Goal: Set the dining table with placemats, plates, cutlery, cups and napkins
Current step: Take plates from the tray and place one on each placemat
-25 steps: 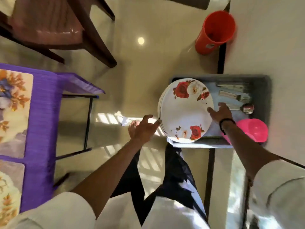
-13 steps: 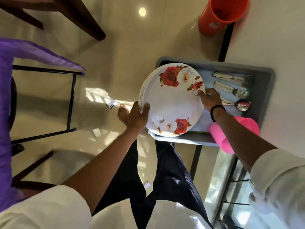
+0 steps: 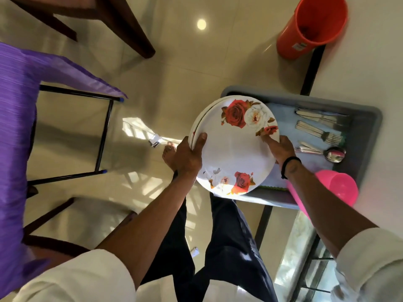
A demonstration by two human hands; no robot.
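Two hands now grip the stack of rose-patterned plates (image 3: 234, 147), lifted partly off the grey tray (image 3: 368, 136): left hand (image 3: 187, 154) clamps the near-left rim, where a second ago it only reached; right hand (image 3: 280, 147) pinches the opposite edge. Carrying to the purple-clothed table (image 3: 15, 105) likely follows.

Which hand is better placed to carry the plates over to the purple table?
Probably the left. The left hand already grips the plates at their left rim, thumb on top, on the side of the purple table. The right hand holds the far rim, beside the tray.
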